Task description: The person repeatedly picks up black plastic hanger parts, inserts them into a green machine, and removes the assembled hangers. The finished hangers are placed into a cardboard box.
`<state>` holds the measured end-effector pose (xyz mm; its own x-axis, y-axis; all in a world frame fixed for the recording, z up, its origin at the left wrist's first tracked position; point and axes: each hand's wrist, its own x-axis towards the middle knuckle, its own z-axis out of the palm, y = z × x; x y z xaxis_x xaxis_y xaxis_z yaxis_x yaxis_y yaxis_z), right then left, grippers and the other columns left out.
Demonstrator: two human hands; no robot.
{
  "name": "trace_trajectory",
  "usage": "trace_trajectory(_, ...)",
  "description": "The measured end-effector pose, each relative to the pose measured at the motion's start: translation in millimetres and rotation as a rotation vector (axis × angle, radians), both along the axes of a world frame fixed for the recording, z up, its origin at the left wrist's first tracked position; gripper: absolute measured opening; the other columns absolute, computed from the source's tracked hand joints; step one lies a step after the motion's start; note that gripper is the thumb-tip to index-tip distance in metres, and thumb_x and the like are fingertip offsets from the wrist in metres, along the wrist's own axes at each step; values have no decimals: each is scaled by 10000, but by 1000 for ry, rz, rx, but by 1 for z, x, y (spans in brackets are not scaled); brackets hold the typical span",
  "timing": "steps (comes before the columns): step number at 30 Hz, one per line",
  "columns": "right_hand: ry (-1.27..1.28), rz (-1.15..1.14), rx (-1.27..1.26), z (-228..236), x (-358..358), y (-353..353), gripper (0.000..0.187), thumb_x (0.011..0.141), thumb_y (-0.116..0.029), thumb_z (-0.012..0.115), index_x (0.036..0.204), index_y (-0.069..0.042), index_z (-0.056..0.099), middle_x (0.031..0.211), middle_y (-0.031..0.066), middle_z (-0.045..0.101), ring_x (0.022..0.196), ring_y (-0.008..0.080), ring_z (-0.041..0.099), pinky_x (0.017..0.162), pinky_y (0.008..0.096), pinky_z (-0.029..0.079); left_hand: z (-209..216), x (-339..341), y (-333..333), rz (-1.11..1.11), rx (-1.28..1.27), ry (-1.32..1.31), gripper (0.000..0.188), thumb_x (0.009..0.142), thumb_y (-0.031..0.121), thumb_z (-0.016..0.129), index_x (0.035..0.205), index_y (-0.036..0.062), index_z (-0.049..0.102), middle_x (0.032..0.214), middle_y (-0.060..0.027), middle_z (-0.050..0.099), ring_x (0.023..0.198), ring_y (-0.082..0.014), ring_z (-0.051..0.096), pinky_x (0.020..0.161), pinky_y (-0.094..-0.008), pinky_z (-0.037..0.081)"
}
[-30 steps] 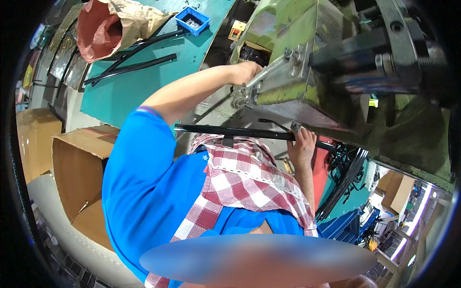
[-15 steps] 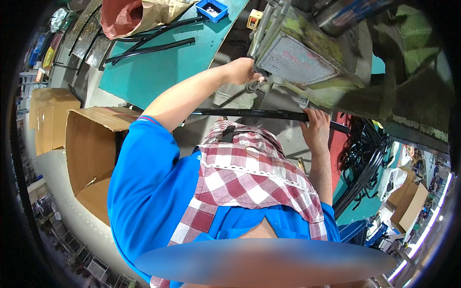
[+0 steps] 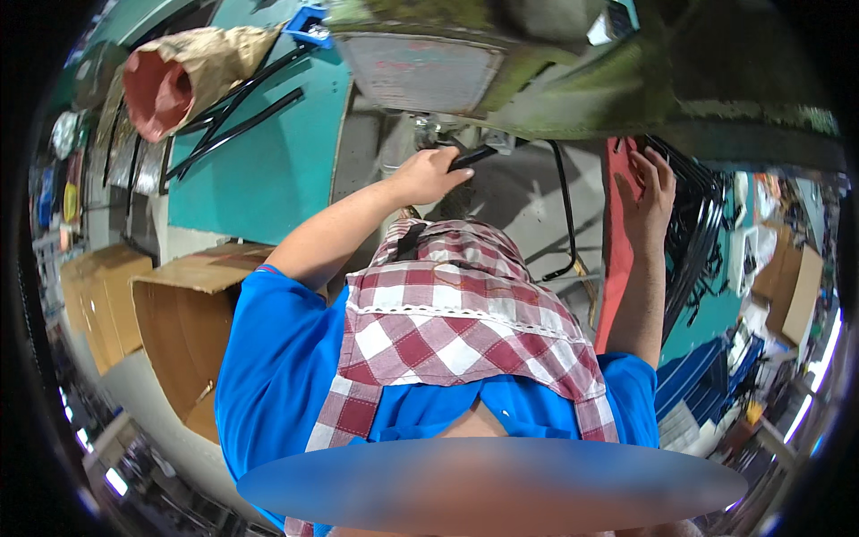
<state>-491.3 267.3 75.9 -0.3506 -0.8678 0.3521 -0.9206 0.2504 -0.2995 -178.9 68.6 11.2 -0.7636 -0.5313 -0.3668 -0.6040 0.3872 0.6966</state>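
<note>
My left hand [image 3: 428, 176] is closed around a black metal tube [image 3: 476, 157] in front of the green machine. Beyond the fingers, the tube runs up to a pale metal part [image 3: 504, 143] under the machine's edge. Farther right, a bent black tube [image 3: 570, 210] slopes down toward my apron; whether it belongs to the held one I cannot tell. My right hand [image 3: 651, 190] is above the red strip [image 3: 617, 233] with its fingers apart and nothing visible in them. Right beside it lies a pile of black bent tubes [image 3: 702, 210].
The green machine [image 3: 537, 98] with its pale plate crosses the top. On the left, a teal table [image 3: 259, 170] bears black tubes, a paper sack [image 3: 201, 72] and a blue bin [image 3: 307, 29]. An open cardboard box [image 3: 183, 331] stands below it.
My right hand has let go of the long black tube and moved right to the pile. My left hand came down from the machine onto a black tube. The view has shifted.
</note>
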Motion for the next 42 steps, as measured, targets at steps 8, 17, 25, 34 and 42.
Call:
trace_trajectory(8,-1212,-189,501,-47,13,133,500,976,-306,541,1395,-68,408,1050,78,584,910,182,586,824,314,493,-94,-6,-11,207,805,-89,359,945,388,574,917,31,545,637,37,442,505,-76,386,446,-252,290)
trace_trajectory(17,-1316,278,309,99,36,83,323,918,-201,606,1140,29,567,883,80,629,772,158,611,706,298,511,-120,1,14,-388,-33,-349,506,925,469,502,1043,-2,644,1042,-247,649,1018,-389,611,886,-473,468)
trace_trajectory(25,-400,121,337,92,74,-22,156,838,-59,628,972,1,579,825,212,609,802,399,607,669,407,471,-82,35,8,-331,-203,-241,381,861,380,626,1055,52,624,1029,-228,634,982,-394,610,851,-454,491)
trace_trajectory(34,-106,371,521,121,57,-32,204,767,-116,685,949,-57,615,788,136,630,769,343,627,665,420,476,73,-7,11,-168,215,407,283,915,268,618,1081,38,607,958,-137,665,892,-258,647,778,-369,498)
trace_trajectory(42,-3,401,402,35,112,-75,235,846,-305,680,938,-92,638,733,143,640,688,351,631,640,439,489,54,-18,11,317,678,500,141,910,95,622,997,-14,599,782,-60,641,679,-124,618,608,-261,490)
